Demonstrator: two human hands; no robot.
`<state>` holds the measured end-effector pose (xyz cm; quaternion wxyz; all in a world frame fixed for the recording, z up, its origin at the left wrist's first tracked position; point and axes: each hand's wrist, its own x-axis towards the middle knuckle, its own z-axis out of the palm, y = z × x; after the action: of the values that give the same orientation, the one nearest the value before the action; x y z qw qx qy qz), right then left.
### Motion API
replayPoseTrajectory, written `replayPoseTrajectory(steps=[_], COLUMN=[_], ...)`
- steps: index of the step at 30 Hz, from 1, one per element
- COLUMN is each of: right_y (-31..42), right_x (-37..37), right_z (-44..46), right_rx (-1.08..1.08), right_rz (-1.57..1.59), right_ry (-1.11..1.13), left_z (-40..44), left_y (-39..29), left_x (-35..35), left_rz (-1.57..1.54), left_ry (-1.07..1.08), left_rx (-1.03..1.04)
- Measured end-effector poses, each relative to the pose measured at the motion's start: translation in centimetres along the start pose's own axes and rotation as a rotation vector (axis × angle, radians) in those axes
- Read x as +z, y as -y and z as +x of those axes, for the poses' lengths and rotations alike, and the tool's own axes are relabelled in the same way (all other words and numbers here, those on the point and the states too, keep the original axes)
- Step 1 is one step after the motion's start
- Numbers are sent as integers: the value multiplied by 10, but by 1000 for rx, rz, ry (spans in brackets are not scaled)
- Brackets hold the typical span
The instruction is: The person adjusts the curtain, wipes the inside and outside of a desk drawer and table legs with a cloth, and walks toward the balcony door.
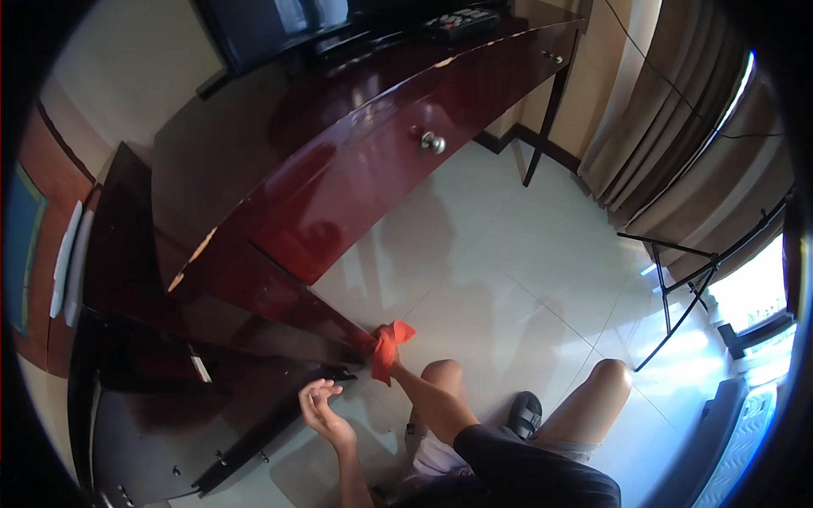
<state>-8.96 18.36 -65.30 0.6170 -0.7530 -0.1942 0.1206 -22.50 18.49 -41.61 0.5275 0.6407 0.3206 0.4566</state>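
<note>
A red cloth (389, 349) is bunched against the leg of the dark red wooden desk (339, 182), low down near its foot. My right hand (391, 360) is behind and under this cloth, closed on it, with most of its fingers hidden. To the left, my left hand (320, 405) is raised beside the dark lower shelf piece (246, 406), its fingers loosely curled and apart, holding nothing.
On the desk stand a dark screen (279, 30) and a remote control (461, 24). A black folding metal stand (677, 288) is at the right by brown curtains (660, 127). My knees and a black sandal (526, 412) are below.
</note>
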Motion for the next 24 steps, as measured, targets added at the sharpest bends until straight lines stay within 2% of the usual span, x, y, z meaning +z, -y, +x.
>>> replayPoseTrajectory(steps=[7,10,14,18,19,20,22,24], right_y=[-35,7,54,70,71,69,63,58], right_x=[-4,-82,-199,-281,-294,-305,-322,-334], right_z=[3,-5,0,-1,-3,-9,-18,-29], right_rx=[-151,-39,116,255,286,315,359,383], right_rz=[192,276,274,220,218,218,230,238], right_ry=[30,317,609,714,723,727,720,713], left_z=[-4,-11,-24,-42,-46,-54,-70,-78], left_y=[-15,1,9,9,15,3,21,23], left_x=[21,34,59,91,94,106,120,131], left_rz=[-37,-51,-6,17,-2,-88,-483,-645], left_ry=[105,111,188,432,560,604,727,829], left_rx=[-93,-54,-133,-348,-376,-500,-601,-761])
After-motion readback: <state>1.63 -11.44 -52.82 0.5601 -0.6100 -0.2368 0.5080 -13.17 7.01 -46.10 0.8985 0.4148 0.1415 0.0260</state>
